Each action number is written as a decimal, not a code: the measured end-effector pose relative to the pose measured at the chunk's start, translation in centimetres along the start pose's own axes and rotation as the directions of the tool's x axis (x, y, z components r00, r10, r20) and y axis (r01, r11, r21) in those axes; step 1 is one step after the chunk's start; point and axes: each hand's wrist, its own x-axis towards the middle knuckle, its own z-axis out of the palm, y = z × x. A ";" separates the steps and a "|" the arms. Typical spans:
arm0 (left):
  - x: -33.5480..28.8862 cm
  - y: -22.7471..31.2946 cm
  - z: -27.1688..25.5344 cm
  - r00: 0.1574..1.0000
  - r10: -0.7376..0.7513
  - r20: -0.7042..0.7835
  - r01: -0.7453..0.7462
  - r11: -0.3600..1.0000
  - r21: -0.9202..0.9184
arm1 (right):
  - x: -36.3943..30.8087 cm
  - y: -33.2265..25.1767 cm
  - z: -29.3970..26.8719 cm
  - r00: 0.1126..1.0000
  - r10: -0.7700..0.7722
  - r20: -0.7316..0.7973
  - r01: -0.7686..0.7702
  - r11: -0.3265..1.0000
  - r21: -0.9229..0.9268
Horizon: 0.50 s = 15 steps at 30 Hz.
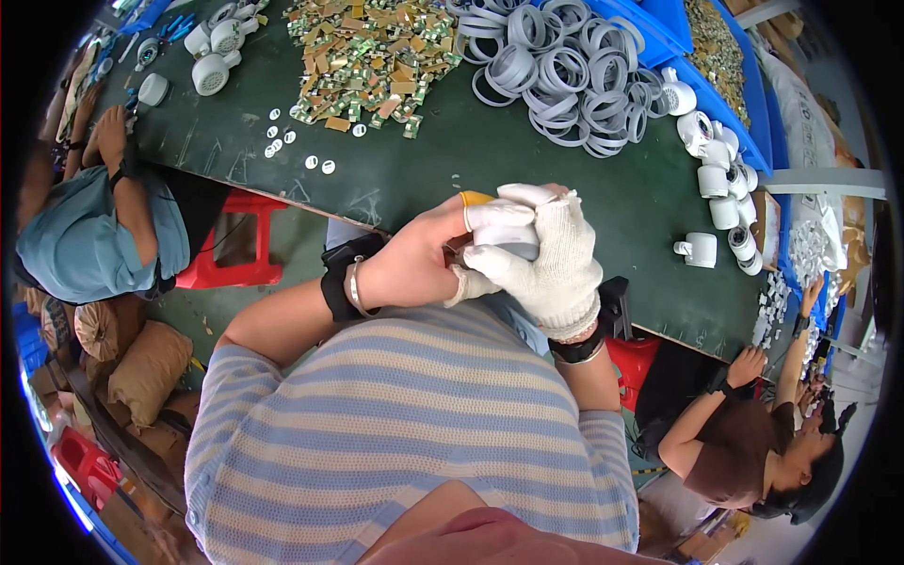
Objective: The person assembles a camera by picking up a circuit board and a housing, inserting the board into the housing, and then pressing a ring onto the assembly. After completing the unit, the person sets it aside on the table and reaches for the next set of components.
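Observation:
Both my hands meet at the table's near edge around a white round plastic housing (pixel 508 235) with a grey band on it. My left hand (pixel 410 254) is bare over its back, with white and yellow coverings on the fingers. These fingers curl round the housing's left side. On my right hand (pixel 563 259) is a white knitted glove, its thumb and fingers closed on the other side. The fingers hide much of the housing. Beyond my hands lie a heap of grey plastic rings (pixel 565 75) and several small round white stickers (pixel 312 162).
Small circuit boards (pixel 372 56) are heaped at the far side of the green table (pixel 395 169). White housings (pixel 725 184) line the right side beside blue bins (pixel 650 33). Co-workers sit left (pixel 104 226) and right (pixel 734 443). A red stool (pixel 240 245) stands at left.

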 end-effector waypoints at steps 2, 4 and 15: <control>0.0 0.0 -0.2 0.999 0.016 0.031 -0.017 0.999 0.045 | -0.4 -0.2 0.7 0.998 0.048 -0.030 -0.048 0.999 0.024; 0.1 0.2 -0.3 0.997 0.030 0.066 -0.035 0.996 0.088 | -0.3 0.0 1.1 0.993 0.099 -0.061 -0.096 0.994 0.048; 3.9 0.8 -9.8 0.918 -0.056 -0.392 0.362 0.519 0.774 | 0.5 8.4 -4.3 0.912 0.395 0.109 -0.366 0.905 -0.217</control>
